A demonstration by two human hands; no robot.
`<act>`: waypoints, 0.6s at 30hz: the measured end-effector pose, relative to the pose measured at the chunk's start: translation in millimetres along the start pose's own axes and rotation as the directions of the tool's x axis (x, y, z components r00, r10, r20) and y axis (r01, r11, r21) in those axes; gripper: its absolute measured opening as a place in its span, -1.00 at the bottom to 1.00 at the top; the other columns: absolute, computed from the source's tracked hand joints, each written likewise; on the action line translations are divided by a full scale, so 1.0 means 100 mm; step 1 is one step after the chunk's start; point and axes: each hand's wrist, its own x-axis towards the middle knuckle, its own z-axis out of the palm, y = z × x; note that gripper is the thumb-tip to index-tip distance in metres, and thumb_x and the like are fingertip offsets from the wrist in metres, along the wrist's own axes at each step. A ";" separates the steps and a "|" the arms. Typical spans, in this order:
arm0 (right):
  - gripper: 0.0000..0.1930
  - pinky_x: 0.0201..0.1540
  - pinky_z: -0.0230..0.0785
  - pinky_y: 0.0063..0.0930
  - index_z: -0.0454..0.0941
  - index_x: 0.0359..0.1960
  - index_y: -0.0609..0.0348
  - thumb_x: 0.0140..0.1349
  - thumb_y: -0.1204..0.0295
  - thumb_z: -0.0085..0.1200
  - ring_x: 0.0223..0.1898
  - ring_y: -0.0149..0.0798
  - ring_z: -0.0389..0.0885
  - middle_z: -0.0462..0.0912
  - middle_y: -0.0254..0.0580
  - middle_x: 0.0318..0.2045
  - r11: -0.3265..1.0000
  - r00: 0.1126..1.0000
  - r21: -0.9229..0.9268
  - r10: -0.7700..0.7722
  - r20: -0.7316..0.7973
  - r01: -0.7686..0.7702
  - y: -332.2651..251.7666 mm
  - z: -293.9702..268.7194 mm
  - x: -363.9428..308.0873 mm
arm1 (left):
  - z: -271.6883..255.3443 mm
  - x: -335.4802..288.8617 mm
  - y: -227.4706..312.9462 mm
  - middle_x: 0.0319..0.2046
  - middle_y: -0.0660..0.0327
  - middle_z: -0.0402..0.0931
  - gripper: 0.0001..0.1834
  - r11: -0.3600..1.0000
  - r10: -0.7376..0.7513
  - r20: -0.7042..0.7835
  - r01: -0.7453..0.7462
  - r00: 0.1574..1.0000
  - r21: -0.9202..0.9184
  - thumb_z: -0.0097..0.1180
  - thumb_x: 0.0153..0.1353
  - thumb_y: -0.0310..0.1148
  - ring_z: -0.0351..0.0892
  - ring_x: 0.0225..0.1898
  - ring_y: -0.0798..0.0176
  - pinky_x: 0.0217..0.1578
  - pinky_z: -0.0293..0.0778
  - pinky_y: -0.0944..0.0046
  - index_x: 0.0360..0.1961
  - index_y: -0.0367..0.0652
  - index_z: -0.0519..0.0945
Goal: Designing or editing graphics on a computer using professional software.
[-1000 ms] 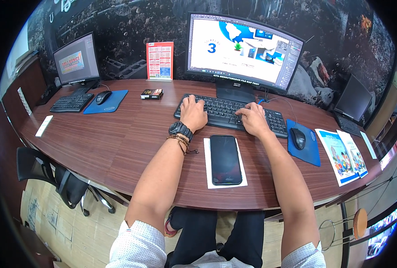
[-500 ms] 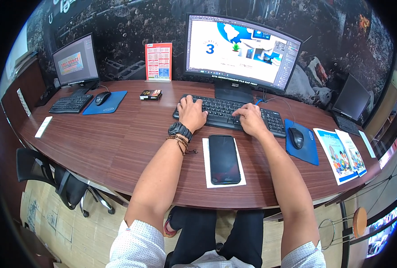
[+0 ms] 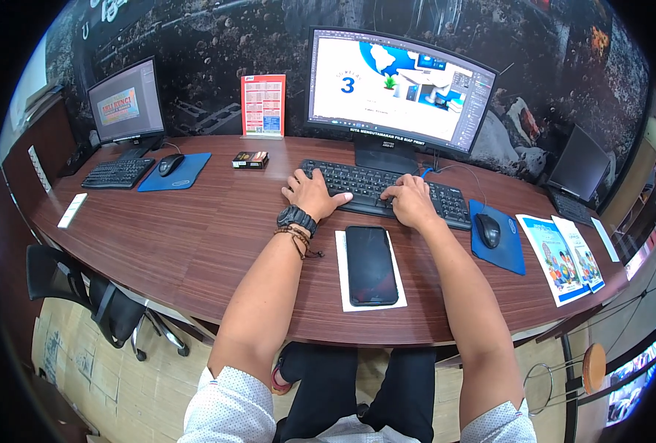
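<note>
My left hand (image 3: 314, 195) rests over the left end of a black keyboard (image 3: 357, 179), fingers spread and the thumb stretched to the right along its near edge. Over the keyboard's right half lies my right hand (image 3: 414, 201), its fingers bent down onto the keys with nothing held. Behind the keyboard stands a curved monitor (image 3: 342, 103) showing a white and blue page layout. A dark smartphone (image 3: 371, 264) lies on a white sheet of paper (image 3: 344, 284) between my forearms. A black wristwatch (image 3: 297, 217) and a beaded bracelet are on my left wrist.
Right of the keyboard, a black mouse (image 3: 489, 231) sits on a blue pad (image 3: 506, 257), beside printed booklets (image 3: 553, 258). A small dark box (image 3: 250, 159) and a red stand-up card (image 3: 263, 107) are farther left. Another monitor (image 3: 126, 103) and an office chair (image 3: 114, 310) are at left.
My left hand has spread its fingers and shifted slightly left and nearer, its thumb now reaching right. My right-hand fingers have moved slightly. Small text low on the monitor's page has changed.
</note>
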 end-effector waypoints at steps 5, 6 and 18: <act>-0.65 0.28 0.12 -0.14 0.77 -0.19 -0.18 0.18 0.58 -0.02 0.14 -0.05 0.35 0.49 -0.15 -0.02 1.000 1.000 0.005 -0.003 -0.008 0.003 0.02 0.01 0.00 | -0.03 -0.01 0.02 0.25 -0.26 0.19 0.13 0.999 -0.050 -0.006 0.050 0.999 0.002 0.35 -0.09 0.36 0.11 0.34 -0.31 0.32 0.03 -0.29 0.30 -0.29 0.31; -0.65 0.29 0.12 -0.14 0.76 -0.18 -0.17 0.18 0.57 -0.03 0.14 -0.04 0.35 0.48 -0.14 -0.01 1.000 1.000 0.011 0.006 0.003 -0.006 0.00 0.00 -0.01 | -0.03 -0.01 0.01 0.25 -0.26 0.19 0.14 0.998 -0.056 0.008 0.057 0.998 -0.005 0.35 -0.10 0.36 0.12 0.34 -0.31 0.32 0.03 -0.29 0.31 -0.30 0.29; -0.65 0.30 0.11 -0.12 0.76 -0.17 -0.17 0.17 0.56 -0.02 0.14 -0.01 0.35 0.48 -0.11 0.00 0.999 1.000 0.034 0.010 0.020 -0.010 0.02 0.01 0.00 | -0.03 -0.01 0.02 0.25 -0.27 0.20 0.17 0.998 -0.061 0.031 0.061 0.998 -0.008 0.36 -0.10 0.36 0.11 0.34 -0.31 0.32 0.02 -0.28 0.33 -0.32 0.26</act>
